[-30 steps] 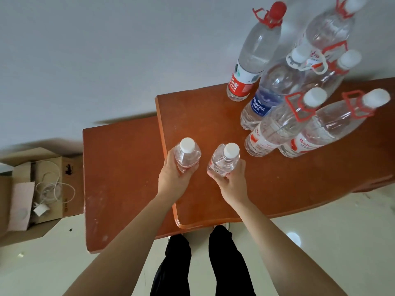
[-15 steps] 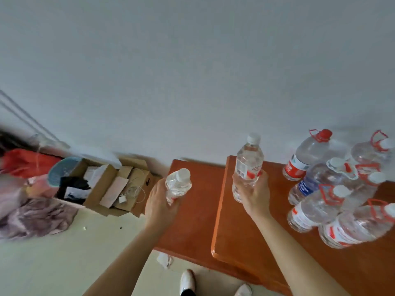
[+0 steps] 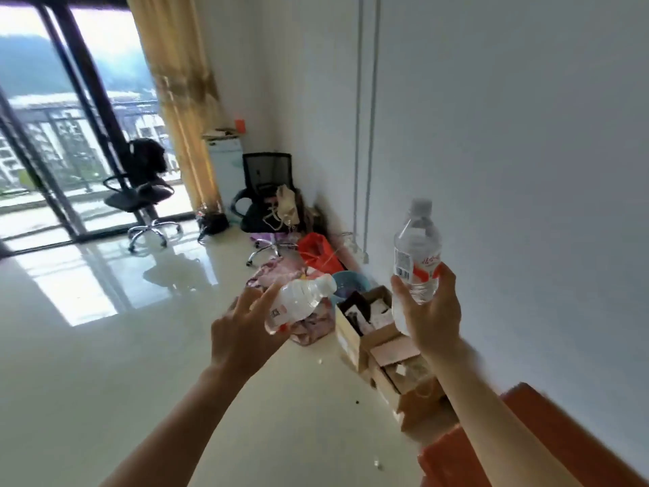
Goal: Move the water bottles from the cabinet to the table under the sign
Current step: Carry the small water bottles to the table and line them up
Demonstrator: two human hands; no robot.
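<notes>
looking out through the head view, we see glossy pale floor [image 3: 87, 363] running to a glass door [image 3: 52, 135] with a yellow curtain [image 3: 182, 100] at its right edge. a black chair [image 3: 140, 191] stands by the door and a second chair [image 3: 267, 191] sits near the wall [image 3: 526, 135]. along the wall's foot lie a red bag [image 3: 318, 253], a blue basket [image 3: 349, 281], crumpled cloth [image 3: 309, 325] and open boxes [image 3: 379, 342]. the orange cabinet [image 3: 562, 434] shows at lower right, blurred.

our left hand [image 3: 242, 337] is up over the floor with a bottle [image 3: 298, 302] in it; the fingers are spread and loose, so the bottle seems cradled at its base and side rather than clenched. its long axis lies tilted nearly flat, the cap pointing up and right toward the basket.

our right hand [image 3: 433, 314] wraps firmly round the lower half of a second bottle [image 3: 416, 254]. this one stands almost upright, cap up, in front of the wall. the two bottles are apart, not touching, both in the air.
</notes>
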